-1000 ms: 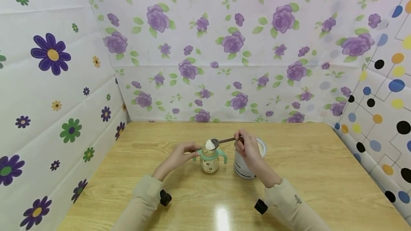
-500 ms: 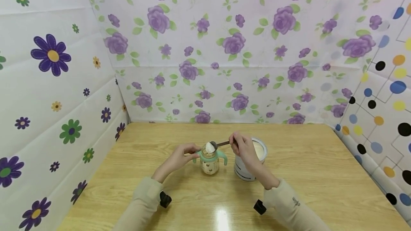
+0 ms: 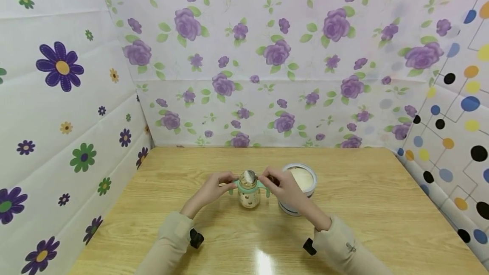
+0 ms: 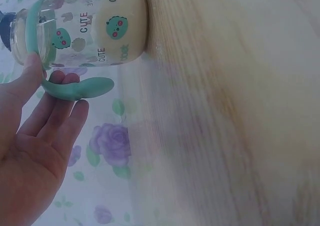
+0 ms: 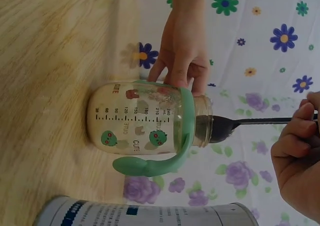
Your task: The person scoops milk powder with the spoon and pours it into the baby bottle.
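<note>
A clear baby bottle [image 3: 249, 199] with a green two-handled collar stands upright and uncapped on the table, its bottom filled with something beige. My left hand [image 3: 211, 189] pinches the bottle's left handle [image 4: 80, 88], thumb against the collar. My right hand [image 3: 284, 186] grips the dark handle of a spoon [image 5: 262, 121]. The spoon's bowl dips into the bottle's mouth, tilted, with white powder on it in the head view. Just right of the bottle stands an open can [image 5: 150, 216] of pale powder, partly hidden by my right hand in the head view.
The wooden table [image 3: 363, 207] extends to both sides of the bottle and can. Cloths with purple roses [image 3: 276, 52], daisies [image 3: 63, 67] and coloured dots [image 3: 445, 143] hang round its back and sides.
My right hand has moved left and slightly down, off the can, and the spoon has tipped steeper into the bottle's mouth. My left hand stays on the handle.
</note>
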The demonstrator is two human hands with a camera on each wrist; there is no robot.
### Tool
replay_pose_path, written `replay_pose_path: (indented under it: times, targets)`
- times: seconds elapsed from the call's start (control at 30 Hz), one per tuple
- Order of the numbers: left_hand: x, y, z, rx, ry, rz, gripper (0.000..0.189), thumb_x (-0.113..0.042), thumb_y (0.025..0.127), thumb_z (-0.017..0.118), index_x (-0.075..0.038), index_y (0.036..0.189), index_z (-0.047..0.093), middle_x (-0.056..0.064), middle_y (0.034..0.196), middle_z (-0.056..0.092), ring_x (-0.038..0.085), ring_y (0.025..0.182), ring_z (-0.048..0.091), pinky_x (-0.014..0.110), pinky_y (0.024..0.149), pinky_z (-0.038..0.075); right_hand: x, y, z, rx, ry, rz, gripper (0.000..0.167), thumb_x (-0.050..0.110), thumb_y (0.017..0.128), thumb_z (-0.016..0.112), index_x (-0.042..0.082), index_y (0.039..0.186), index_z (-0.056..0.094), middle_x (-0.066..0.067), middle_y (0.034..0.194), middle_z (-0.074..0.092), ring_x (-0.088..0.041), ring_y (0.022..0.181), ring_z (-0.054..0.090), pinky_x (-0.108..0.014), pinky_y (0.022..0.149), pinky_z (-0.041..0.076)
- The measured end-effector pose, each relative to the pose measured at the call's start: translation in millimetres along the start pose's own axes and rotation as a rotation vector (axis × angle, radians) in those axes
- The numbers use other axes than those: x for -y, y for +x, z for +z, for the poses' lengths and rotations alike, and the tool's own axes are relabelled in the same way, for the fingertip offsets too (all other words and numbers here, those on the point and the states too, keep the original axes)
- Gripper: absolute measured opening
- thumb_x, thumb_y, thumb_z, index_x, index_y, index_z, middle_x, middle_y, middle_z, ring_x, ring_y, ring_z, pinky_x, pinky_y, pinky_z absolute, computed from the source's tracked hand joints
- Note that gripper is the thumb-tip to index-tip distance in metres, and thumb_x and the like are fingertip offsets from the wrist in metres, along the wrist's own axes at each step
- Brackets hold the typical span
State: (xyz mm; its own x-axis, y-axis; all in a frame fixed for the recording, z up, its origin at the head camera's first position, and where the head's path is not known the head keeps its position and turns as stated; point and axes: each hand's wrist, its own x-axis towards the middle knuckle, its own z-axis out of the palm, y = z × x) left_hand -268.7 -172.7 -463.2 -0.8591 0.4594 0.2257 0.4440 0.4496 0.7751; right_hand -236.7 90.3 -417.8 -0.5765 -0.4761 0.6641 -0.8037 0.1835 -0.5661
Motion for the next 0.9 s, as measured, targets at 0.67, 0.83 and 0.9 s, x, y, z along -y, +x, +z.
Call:
replay_pose_path:
  times: [0.67, 0.83, 0.9]
  targets:
    - [-29.1, -6.4, -4.3, 0.026, 0.026, -0.003, 0.025, -0.005, 0.094, 0.061, 0.000, 0.117, 0.066, 0.016, 0.111, 0.069, 0.031, 0.098, 0.066, 0.045, 0.089, 0.055, 20.8, -9.0, -6.2, 0.227, -0.283, -0.114, 0.019, 0.009, 0.101, 0.051, 0.004, 0.113, 0.065, -0.007, 0.103, 0.072, -0.013, 0.084, 0.069, -0.019, 0.071, 0.055]
    - [-31.8, -7.2, -6.0, 0.031, 0.013, -0.011, 0.025, -0.007, 0.094, 0.062, -0.001, 0.117, 0.066, 0.015, 0.112, 0.069, 0.031, 0.100, 0.065, 0.045, 0.090, 0.054, 18.4, -10.6, -10.2, 0.187, -0.258, -0.090, 0.018, 0.008, 0.101, 0.050, 0.005, 0.111, 0.065, -0.002, 0.097, 0.070, -0.008, 0.078, 0.064, -0.017, 0.067, 0.053]
    - [-20.7, -4.4, -4.2, 0.025, 0.019, -0.007, 0.024, -0.010, 0.094, 0.063, -0.005, 0.117, 0.067, 0.012, 0.112, 0.069, 0.028, 0.101, 0.065, 0.042, 0.090, 0.055, 17.1, -10.2, -12.2, 0.160, -0.246, -0.096, 0.017, 0.006, 0.101, 0.050, 0.005, 0.109, 0.065, 0.000, 0.092, 0.068, -0.003, 0.072, 0.058, -0.015, 0.063, 0.050]
